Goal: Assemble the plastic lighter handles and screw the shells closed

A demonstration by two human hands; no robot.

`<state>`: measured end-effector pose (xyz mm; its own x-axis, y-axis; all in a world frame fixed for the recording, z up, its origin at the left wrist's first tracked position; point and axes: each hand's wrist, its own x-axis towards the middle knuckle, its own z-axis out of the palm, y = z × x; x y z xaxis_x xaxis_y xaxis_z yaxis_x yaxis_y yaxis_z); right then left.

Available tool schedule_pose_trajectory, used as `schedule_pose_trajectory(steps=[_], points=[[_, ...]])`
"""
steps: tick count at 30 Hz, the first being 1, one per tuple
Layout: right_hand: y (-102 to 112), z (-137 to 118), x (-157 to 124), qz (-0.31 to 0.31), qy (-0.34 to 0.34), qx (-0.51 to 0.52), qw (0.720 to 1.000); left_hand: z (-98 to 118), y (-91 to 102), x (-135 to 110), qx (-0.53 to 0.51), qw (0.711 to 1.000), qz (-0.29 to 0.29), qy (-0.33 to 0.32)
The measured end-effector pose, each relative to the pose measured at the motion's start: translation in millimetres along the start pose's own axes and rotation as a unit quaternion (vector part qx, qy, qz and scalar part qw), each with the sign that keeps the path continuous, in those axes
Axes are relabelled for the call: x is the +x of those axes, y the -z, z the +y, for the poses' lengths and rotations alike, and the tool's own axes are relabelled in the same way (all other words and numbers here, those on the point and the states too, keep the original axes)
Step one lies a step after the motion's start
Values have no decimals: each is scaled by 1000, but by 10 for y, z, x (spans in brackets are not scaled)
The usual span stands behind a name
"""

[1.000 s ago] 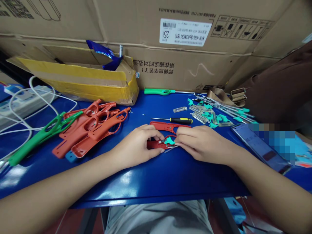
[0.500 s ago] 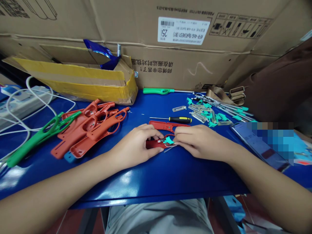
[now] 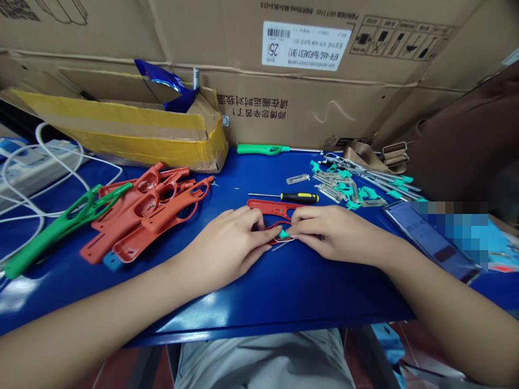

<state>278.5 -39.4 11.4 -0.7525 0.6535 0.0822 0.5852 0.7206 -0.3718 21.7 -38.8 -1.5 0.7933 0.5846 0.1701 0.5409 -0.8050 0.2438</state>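
Note:
My left hand (image 3: 229, 246) is curled over a red plastic shell half (image 3: 279, 225) lying on the blue table (image 3: 284, 292), pinning it down. My right hand (image 3: 330, 233) meets it from the right, fingers pinched on a small teal trigger piece (image 3: 283, 233) with a thin metal part set into that shell. A second red shell half (image 3: 272, 207) lies just behind both hands. A yellow-and-black screwdriver (image 3: 292, 197) rests beyond it.
A heap of orange shell halves (image 3: 150, 213) and a green one (image 3: 60, 229) lie at the left, by white cables (image 3: 48, 162). Teal and metal parts (image 3: 352, 183) are piled at the back right, a phone (image 3: 430, 237) at the right. Cardboard boxes (image 3: 170, 129) line the back.
My left hand has slid right over the red shell, covering most of it, and its fingertips now meet my right hand's at the teal piece.

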Motion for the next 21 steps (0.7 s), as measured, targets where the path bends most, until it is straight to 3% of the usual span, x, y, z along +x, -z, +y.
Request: schedule_pose_trajectory(steps=[5,12,15,21], points=[[-34,34,44,37,-19,79,996,69,-26,-12,125,992,-15,-19],[-76,42,105,59,-105,138,983,66,-75,-37,171,985,3,-32],[-49,14,78,65,-73,131,986,51,-53,-38,151,988,3,-30],[-44,-12,35,20,8,44,999,23,-12,-16,108,994,0,-21]])
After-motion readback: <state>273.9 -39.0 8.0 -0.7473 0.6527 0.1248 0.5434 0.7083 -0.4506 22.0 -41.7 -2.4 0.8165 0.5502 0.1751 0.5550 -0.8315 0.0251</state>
